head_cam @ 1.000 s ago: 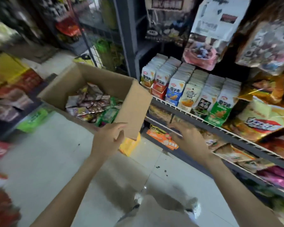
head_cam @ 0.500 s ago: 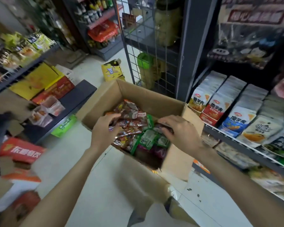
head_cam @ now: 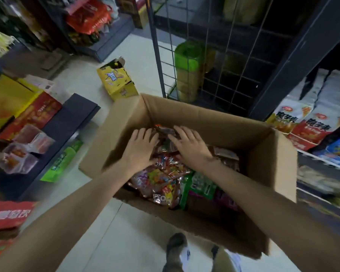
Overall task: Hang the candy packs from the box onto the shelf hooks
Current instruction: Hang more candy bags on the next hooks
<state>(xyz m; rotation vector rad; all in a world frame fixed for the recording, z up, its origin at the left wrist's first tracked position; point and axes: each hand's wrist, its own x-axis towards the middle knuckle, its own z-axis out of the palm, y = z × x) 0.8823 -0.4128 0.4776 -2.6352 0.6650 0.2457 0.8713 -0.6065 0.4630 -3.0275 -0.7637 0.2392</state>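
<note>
Two hands are inside one cardboard box (head_cam: 220, 122). The left hand (head_cam: 140, 148) lies flat with its fingers straight and spread, pressing on the candy packs (head_cam: 161, 179). The right hand (head_cam: 189, 146) is just beside it, also flat with straight fingers, on the same pile. Neither hand grips a pack. The packs are many and heaped together, so an exact count is not possible; some are reddish and at least two are green. The box stands open on the pale floor (head_cam: 98, 222). One yellow carton (head_cam: 118, 80) stands beyond the box, near a wire grid panel (head_cam: 214, 61). On the right, a shelf (head_cam: 322, 161) carries rows of white snack bags (head_cam: 310, 118).
</note>
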